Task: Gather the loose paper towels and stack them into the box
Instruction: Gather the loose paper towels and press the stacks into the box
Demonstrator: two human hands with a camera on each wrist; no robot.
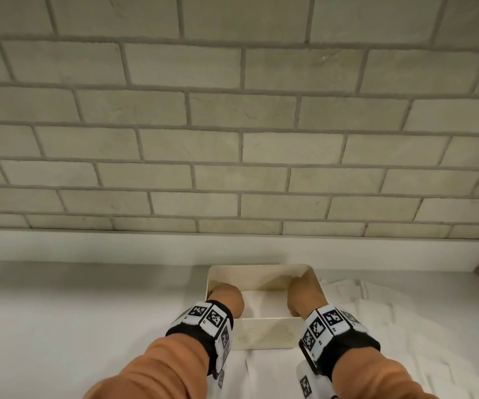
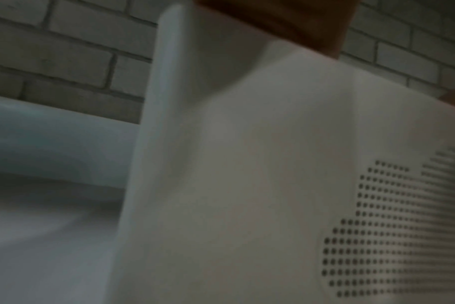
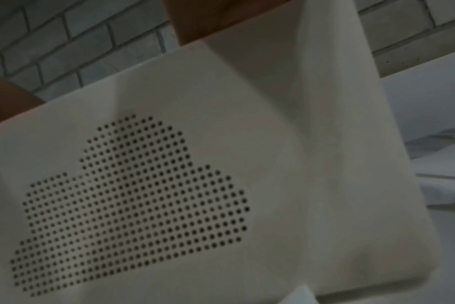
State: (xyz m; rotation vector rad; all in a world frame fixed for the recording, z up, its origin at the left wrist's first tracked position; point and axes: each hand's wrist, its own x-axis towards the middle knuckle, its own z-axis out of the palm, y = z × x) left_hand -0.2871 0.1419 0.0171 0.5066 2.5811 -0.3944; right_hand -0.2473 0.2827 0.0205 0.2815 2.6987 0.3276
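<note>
A cream box with a cloud of small holes in its near wall stands on the white table. Both of my hands reach down inside it. The left hand is at the box's left side and the right hand at its right side, near the far corner. White paper towels lie in the box between them. The fingers are hidden below the rim. The left wrist view shows the box's outer wall close up, and the right wrist view shows the perforated wall; neither shows fingers.
Loose white paper towels lie spread on the table to the right of the box, with more in front of it. They also show in the right wrist view as loose towels. A brick wall with a low ledge stands right behind the box.
</note>
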